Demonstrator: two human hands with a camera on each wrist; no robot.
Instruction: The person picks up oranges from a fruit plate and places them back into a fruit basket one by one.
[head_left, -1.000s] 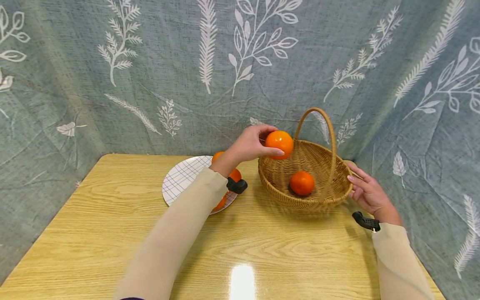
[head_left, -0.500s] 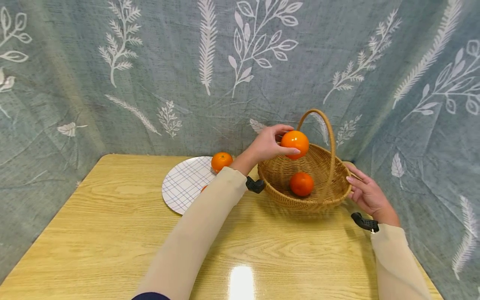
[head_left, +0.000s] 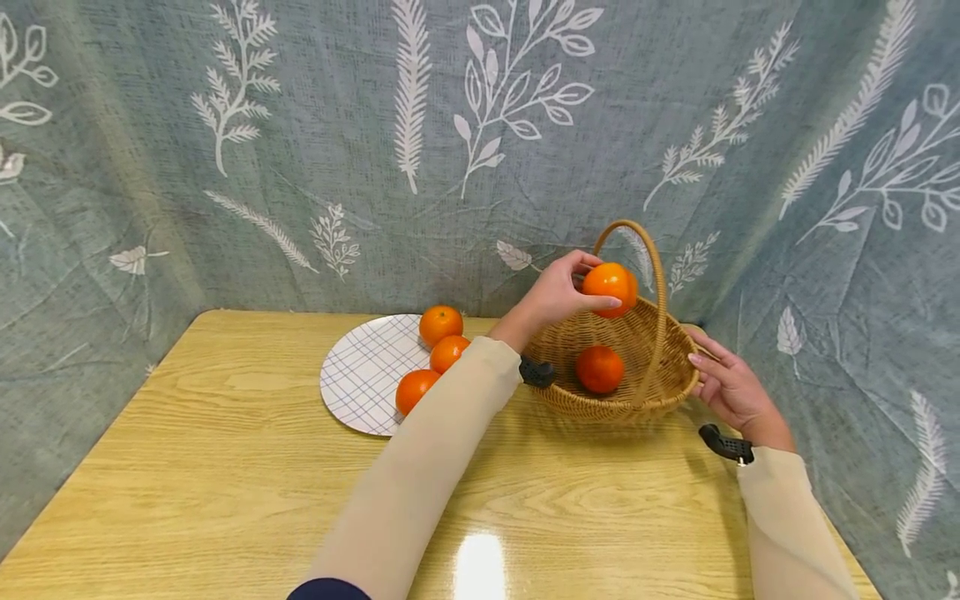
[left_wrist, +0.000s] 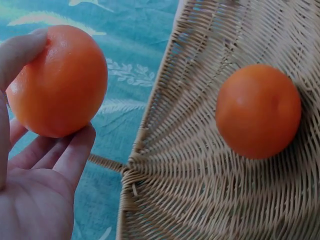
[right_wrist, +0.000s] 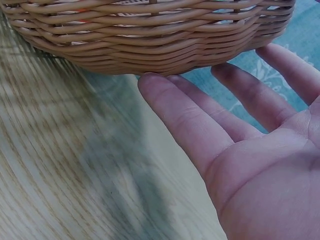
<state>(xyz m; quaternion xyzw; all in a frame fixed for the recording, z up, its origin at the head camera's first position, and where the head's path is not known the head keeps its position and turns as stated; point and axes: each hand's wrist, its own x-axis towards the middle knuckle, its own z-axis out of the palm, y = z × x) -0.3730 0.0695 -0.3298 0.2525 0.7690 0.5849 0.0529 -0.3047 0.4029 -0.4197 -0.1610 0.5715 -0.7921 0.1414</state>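
Observation:
My left hand (head_left: 557,293) grips an orange (head_left: 609,289) between thumb and fingers, above the wicker basket (head_left: 558,402) and beside its arched handle. In the left wrist view, that orange (left_wrist: 70,82) is held at its sides, and a second orange (left_wrist: 258,111) lies in the basket. The right hand (head_left: 731,390) is at the basket's right end; in the right wrist view, its nearly straight fingers (right_wrist: 185,120) touch the woven wall (right_wrist: 150,37). Three more oranges, one of them at the back (head_left: 441,326), sit on a plate (head_left: 367,375), partly covered by my left sleeve.
The basket and the plate stand toward the back of a wooden table (head_left: 225,467). A grey-blue curtain (head_left: 337,150) with white leaf prints hangs behind the table and along its sides.
The left hand has carried its orange rightward, farther over the basket. Moving away, the left arm has uncovered more of the oranges on the plate. My right hand has stayed at the basket.

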